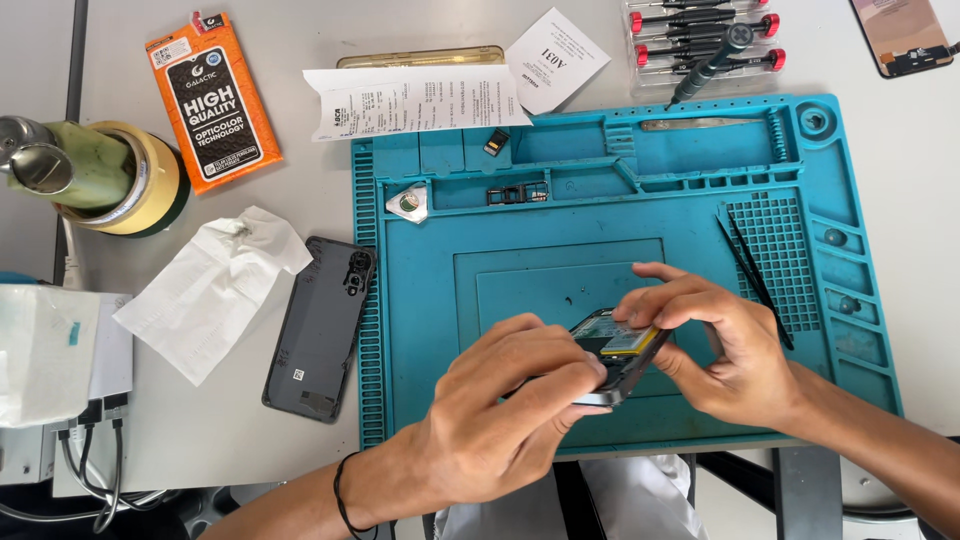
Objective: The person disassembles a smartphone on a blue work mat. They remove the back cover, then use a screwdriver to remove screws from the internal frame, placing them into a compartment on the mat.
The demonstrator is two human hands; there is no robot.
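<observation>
Both of my hands hold an opened dark smartphone [612,352] above the blue repair mat [600,200]. My left hand [500,400] grips its near end, fingers curled over the edge. The fingertips of my right hand [715,345] pinch at a yellow-green part inside the phone's open body. The phone is tilted, its far end raised, and most of it is hidden by my fingers. A dark back cover [320,328] lies flat on the table just left of the mat.
Black tweezers [752,275] lie on the mat's right side. Small parts [515,193] and a triangular pick [408,202] sit in the mat's top trays. Screwdrivers [705,40], paper slips [415,100], an orange packet [213,100], tape roll [135,180], crumpled tissue [215,285] surround it.
</observation>
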